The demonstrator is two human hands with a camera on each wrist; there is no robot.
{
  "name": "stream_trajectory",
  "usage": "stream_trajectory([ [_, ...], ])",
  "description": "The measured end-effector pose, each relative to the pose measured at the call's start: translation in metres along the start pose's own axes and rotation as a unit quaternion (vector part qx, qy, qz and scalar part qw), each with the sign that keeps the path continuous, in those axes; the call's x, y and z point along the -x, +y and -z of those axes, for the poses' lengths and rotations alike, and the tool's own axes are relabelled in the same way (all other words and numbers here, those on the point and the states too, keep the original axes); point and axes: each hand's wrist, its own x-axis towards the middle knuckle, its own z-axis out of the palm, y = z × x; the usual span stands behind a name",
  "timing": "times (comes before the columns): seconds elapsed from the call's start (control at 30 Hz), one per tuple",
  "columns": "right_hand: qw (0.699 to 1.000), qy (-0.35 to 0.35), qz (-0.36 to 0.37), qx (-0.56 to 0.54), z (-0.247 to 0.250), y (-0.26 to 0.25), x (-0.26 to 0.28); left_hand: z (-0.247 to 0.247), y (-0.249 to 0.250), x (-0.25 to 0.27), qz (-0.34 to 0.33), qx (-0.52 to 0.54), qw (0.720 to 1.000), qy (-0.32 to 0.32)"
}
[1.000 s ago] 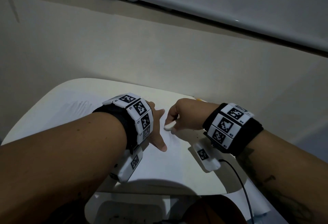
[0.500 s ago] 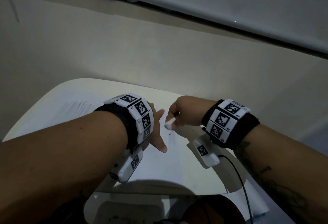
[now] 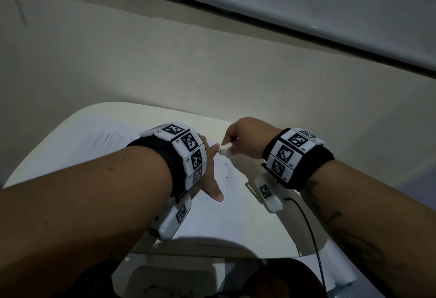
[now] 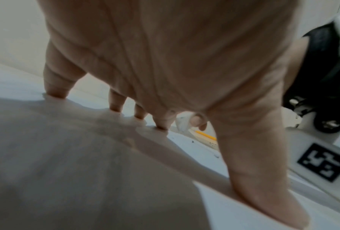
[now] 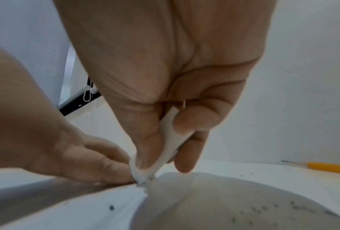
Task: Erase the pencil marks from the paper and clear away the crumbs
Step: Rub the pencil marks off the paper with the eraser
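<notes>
My right hand (image 3: 245, 139) pinches a white eraser (image 5: 169, 149), tip down on the paper (image 3: 236, 212) (dark crumbs (image 5: 263, 210) nearby). My left hand (image 3: 210, 170) presses the sheet flat, fingers straight.

Erasing on the desk (image 3: 77, 130)
We see right hand (image 3: 245, 137) pinching eraser (image 3: 225, 150); left hand (image 3: 208, 175) flat on paper (image 3: 236, 212), crumbs (image 3: 253, 162) nearby.

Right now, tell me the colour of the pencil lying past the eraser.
The pencil is yellow-orange, clearest in the right wrist view.
</notes>
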Motion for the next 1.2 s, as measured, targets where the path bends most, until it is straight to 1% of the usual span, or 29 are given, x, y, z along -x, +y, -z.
stream_trajectory([
  [0.03, 1.0, 0.011, 0.0, -0.006, -0.002, -0.001, -0.002, 0.001, 0.0, 0.0, -0.003, -0.009, 1.0, 0.005],
  [0.1, 1.0, 0.001, 0.001, 0.011, -0.006, -0.003, -0.002, 0.001, 0.001, 0.001, 0.004, -0.032, 0.999, 0.007],
  [0.2, 0.998, -0.051, 0.012, 0.038, -0.006, -0.002, 0.006, -0.001, 0.002, 0.0, 0.01, -0.033, 0.999, 0.001],
  [0.3, 0.994, -0.11, 0.006, 0.013, 0.003, -0.002, 0.012, -0.001, 0.001, -0.001, 0.018, -0.035, 0.999, -0.006],
  [0.33, 0.994, -0.105, 0.005, 0.01, 0.006, -0.004, 0.011, 0.0, 0.001, -0.001, 0.018, -0.035, 0.999, -0.008],
  [0.43, 1.0, -0.014, 0.01, 0.024, 0.007, -0.009, 0.001, 0.001, -0.001, -0.003, 0.007, -0.032, 0.999, -0.01],
  [0.47, 1.0, -0.001, 0.01, 0.023, 0.005, -0.01, 0.0, 0.002, -0.002, -0.004, 0.005, -0.033, 0.999, -0.009],
  [0.5, 1.0, -0.003, 0.008, 0.021, 0.002, -0.011, 0.0, 0.002, -0.002, -0.006, 0.005, -0.038, 0.999, -0.009],
  [0.6, 0.999, -0.042, 0.002, 0.01, -0.006, -0.009, 0.01, -0.001, -0.003, -0.008, 0.005, -0.046, 0.999, -0.003],
  [0.73, 0.992, -0.128, 0.021, -0.01, -0.003, -0.005, 0.024, -0.003, -0.003, -0.007, 0.013, -0.036, 0.999, 0.004],
  [0.77, 0.991, -0.133, 0.019, -0.012, -0.002, -0.005, 0.024, -0.003, -0.003, -0.006, 0.014, -0.037, 0.999, 0.002],
  [0.8, 0.993, -0.115, 0.016, -0.011, -0.001, -0.004, 0.023, -0.002, -0.002, -0.005, 0.014, -0.039, 0.999, 0.0],
  [0.87, 0.999, -0.039, 0.0, -0.01, -0.002, -0.003, 0.016, -0.001, 0.0, -0.001, 0.012, -0.037, 0.999, -0.001],
  [0.9, 1.0, -0.013, -0.007, -0.014, -0.003, -0.002, 0.014, -0.001, 0.0, 0.0, 0.011, -0.034, 0.999, -0.001],
  [0.93, 1.0, -0.004, -0.012, -0.015, -0.004, -0.002, 0.013, -0.001, 0.0, 0.0, 0.012, -0.031, 0.999, -0.002],
  [1.03, 0.999, -0.031, 0.002, 0.011, -0.008, -0.001, 0.02, -0.002, 0.0, -0.001, 0.013, -0.028, 0.999, -0.008],
  [1.13, 0.995, -0.094, 0.016, 0.016, -0.007, 0.0, 0.031, -0.001, 0.0, -0.003, 0.018, -0.034, 0.999, -0.007],
  [1.17, 0.995, -0.104, 0.008, 0.007, -0.005, 0.001, 0.031, -0.001, 0.0, -0.003, 0.02, -0.032, 0.999, -0.005],
  [1.2, 0.996, -0.091, -0.003, -0.001, -0.001, 0.002, 0.031, -0.002, 0.0, -0.002, 0.02, -0.027, 0.999, -0.004],
])
